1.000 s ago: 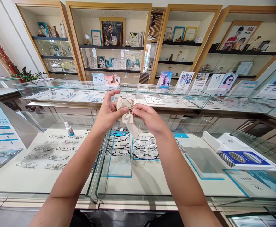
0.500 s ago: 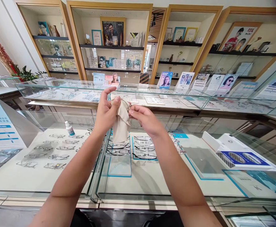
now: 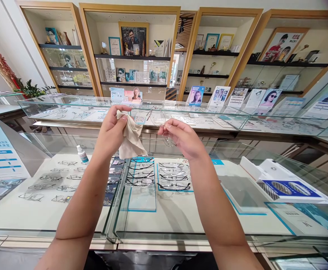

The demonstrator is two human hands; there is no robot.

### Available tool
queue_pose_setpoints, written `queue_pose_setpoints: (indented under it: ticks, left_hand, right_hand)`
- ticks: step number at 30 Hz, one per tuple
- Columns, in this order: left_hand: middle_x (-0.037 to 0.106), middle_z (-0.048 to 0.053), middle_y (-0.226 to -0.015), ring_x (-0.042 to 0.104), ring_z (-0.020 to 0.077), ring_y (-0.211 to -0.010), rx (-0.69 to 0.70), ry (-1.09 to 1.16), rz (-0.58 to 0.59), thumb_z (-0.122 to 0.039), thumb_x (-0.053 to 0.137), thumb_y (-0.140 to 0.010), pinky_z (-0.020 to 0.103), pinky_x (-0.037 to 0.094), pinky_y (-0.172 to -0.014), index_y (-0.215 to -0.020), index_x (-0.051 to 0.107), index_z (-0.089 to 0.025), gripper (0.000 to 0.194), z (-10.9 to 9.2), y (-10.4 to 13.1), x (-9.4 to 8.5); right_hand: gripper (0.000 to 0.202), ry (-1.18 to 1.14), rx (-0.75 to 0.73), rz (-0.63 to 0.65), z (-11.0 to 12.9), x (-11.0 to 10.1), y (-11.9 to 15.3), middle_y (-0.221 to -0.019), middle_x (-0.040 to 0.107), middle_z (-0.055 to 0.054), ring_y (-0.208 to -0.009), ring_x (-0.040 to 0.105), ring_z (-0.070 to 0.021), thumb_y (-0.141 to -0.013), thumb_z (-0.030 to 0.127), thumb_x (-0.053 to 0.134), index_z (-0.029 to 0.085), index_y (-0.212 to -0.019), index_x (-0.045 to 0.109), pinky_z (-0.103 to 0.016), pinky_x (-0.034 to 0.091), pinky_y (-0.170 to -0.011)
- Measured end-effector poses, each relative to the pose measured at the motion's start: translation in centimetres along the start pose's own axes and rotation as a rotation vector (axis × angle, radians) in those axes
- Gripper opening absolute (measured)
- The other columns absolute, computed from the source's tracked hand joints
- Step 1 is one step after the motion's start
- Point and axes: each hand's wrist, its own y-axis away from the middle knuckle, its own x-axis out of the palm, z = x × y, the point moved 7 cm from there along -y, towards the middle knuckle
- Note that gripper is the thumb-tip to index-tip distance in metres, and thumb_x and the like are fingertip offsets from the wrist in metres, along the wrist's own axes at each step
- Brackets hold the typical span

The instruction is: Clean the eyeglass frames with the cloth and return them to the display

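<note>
Glasses (image 3: pixel 158 117) above glass case (image 3: pixel 177 221); thin rims faint, partly hidden by right hand (image 3: pixel 184 138), its fingertips pinching them. Left hand (image 3: pixel 111 131) grips cloth (image 3: pixel 130 140), also above case, fingers curled, some tips obscured.

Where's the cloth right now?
In the head view, the cloth hangs in the grip of the left hand, just left of the glasses held in the right hand.

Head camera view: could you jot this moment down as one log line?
left hand: holding beige cloth; right hand: holding thin-framed glasses; cloth and glasses: apart; below: glass display case with rows of eyeglasses
</note>
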Motion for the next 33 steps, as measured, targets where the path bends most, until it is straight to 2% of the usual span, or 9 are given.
queue_pose_setpoints:
  ticks: [6,8,11,13,16,21,27,30,33]
  left_hand:
    - [0.061,0.001,-0.079,0.049,0.0132,-0.062,0.024,-0.056,0.0,-0.021,0.063,-0.089,0.027,0.041,-0.054,-0.083,0.063,-0.023,0.006,-1.5,0.4,0.2]
    - [0.068,0.003,-0.093,0.051,0.0142,-0.067,0.132,-0.219,0.028,-0.026,0.072,-0.088,0.031,0.045,-0.061,-0.095,0.068,-0.024,0.009,-2.8,0.7,0.8]
    - [0.072,0.009,-0.13,0.065,0.0227,-0.096,0.35,-0.453,0.076,-0.039,0.093,-0.08,0.04,0.056,-0.088,-0.135,0.067,-0.026,0.062,-4.3,1.3,2.2]
    - [0.069,0.012,-0.143,0.066,0.0298,-0.118,0.453,-0.523,0.098,-0.048,0.097,-0.077,0.046,0.054,-0.105,-0.145,0.063,-0.027,0.079,-4.6,1.6,2.9]
    - [0.073,0.011,-0.139,0.066,0.0323,-0.127,0.526,-0.564,0.103,-0.054,0.094,-0.081,0.049,0.051,-0.112,-0.14,0.067,-0.028,0.07,-4.2,1.6,3.5]
    - [0.078,0.01,-0.13,0.07,0.031,-0.12,0.619,-0.596,0.045,-0.061,0.092,-0.081,0.048,0.054,-0.105,-0.135,0.072,-0.03,0.065,-4.3,1.9,3.5]
    - [0.081,0.007,-0.117,0.072,0.0318,-0.11,0.649,-0.632,-0.054,-0.071,0.091,-0.075,0.049,0.057,-0.101,-0.123,0.077,-0.03,0.064,-4.5,2.1,3.3]
    - [0.079,0.008,-0.114,0.072,0.0325,-0.109,0.671,-0.623,-0.12,-0.071,0.093,-0.072,0.051,0.057,-0.101,-0.122,0.076,-0.031,0.066,-4.8,2.5,2.9]
    - [0.077,0.008,-0.116,0.071,0.0318,-0.112,0.71,-0.577,-0.227,-0.065,0.094,-0.075,0.051,0.057,-0.103,-0.127,0.074,-0.033,0.065,-5.3,3.1,2.2]
  right_hand:
    - [0.02,0.015,-0.004,0.001,0.3,-0.1,0.1,-0.09,0.073,-0.002,-0.097,0.069,-0.0191,-0.094,0.044,0.075,0.026,-0.087,0.068,-0.04,0.053,-0.103]
    - [0.02,0.023,-0.009,0.009,0.4,0.1,0.2,-0.088,0.072,-0.001,-0.095,0.068,-0.0183,-0.096,0.042,0.074,0.025,-0.087,0.068,-0.039,0.052,-0.102]
    - [0.02,0.054,-0.028,0.046,0.7,0.4,0.4,-0.087,0.071,0.0,-0.092,0.067,-0.0175,-0.097,0.04,0.072,0.024,-0.086,0.068,-0.038,0.05,-0.1]
    - [0.019,0.097,-0.039,0.076,1.0,0.6,0.6,-0.086,0.071,0.0,-0.091,0.066,-0.0179,-0.098,0.039,0.07,0.024,-0.085,0.067,-0.038,0.05,-0.099]
    - [0.02,0.172,-0.055,0.102,1.6,0.9,0.9,-0.083,0.071,0.0,-0.089,0.065,-0.0186,-0.099,0.036,0.067,0.025,-0.082,0.065,-0.039,0.049,-0.097]
    - [0.02,0.209,-0.099,0.101,2.5,1.1,1.2,-0.081,0.07,0.0,-0.085,0.064,-0.0181,-0.1,0.032,0.065,0.024,-0.081,0.064,-0.039,0.05,-0.093]
    - [0.021,0.295,-0.162,0.086,3.6,1.2,1.9,-0.082,0.07,0.0,-0.084,0.064,-0.0183,-0.102,0.034,0.064,0.024,-0.083,0.065,-0.038,0.051,-0.088]
    - [0.019,0.37,-0.296,-0.006,4.8,1.2,2.6,-0.095,0.071,-0.002,-0.095,0.066,-0.0202,-0.103,0.04,0.064,0.026,-0.091,0.067,-0.04,0.052,-0.095]
    - [0.019,0.433,-0.544,-0.178,6.4,0.9,3.7,-0.117,0.07,-0.005,-0.117,0.066,-0.024,-0.098,0.042,0.068,0.028,-0.111,0.067,-0.044,0.05,-0.11]
